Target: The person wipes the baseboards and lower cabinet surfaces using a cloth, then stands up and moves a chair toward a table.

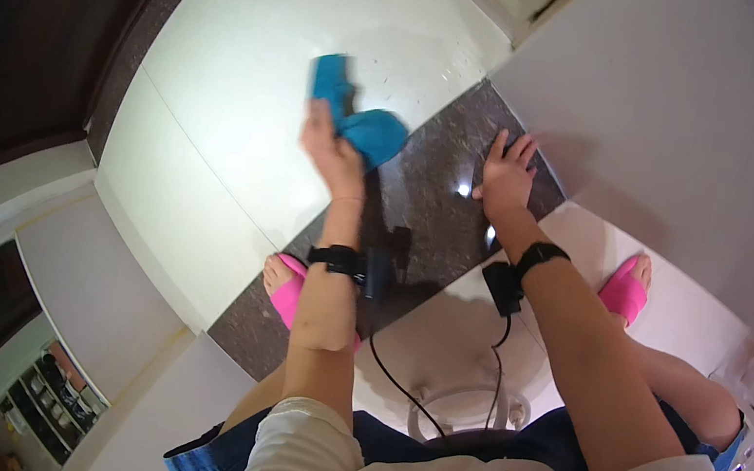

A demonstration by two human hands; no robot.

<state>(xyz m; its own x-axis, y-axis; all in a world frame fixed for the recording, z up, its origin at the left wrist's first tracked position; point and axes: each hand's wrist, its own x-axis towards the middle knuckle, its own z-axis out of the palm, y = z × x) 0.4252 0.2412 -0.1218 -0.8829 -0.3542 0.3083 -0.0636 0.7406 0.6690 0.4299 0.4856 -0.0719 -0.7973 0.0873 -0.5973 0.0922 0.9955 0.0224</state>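
My left hand (334,155), somewhat blurred, grips a teal cloth (372,135) over the pale floor tile, beside the edge of a dark marbled stone strip (433,207). One part of the cloth sticks up past my fingers, and another bulges to the right. Small dark specks lie on the pale tile (239,80) to the right of the cloth. With fingers spread and nothing in it, my right hand (508,179) rests palm down on the dark strip, close to the white panel. Each wrist wears a black strap with a small black device and a cable.
Pink slippers (627,293) are on my feet at both sides. A large white panel (696,138) rises at the right. A dark brown panel (46,35) stands at the far left, and shelves with footwear (59,400) at lower left. Behind the strip is a round-based stool or chair (462,397).
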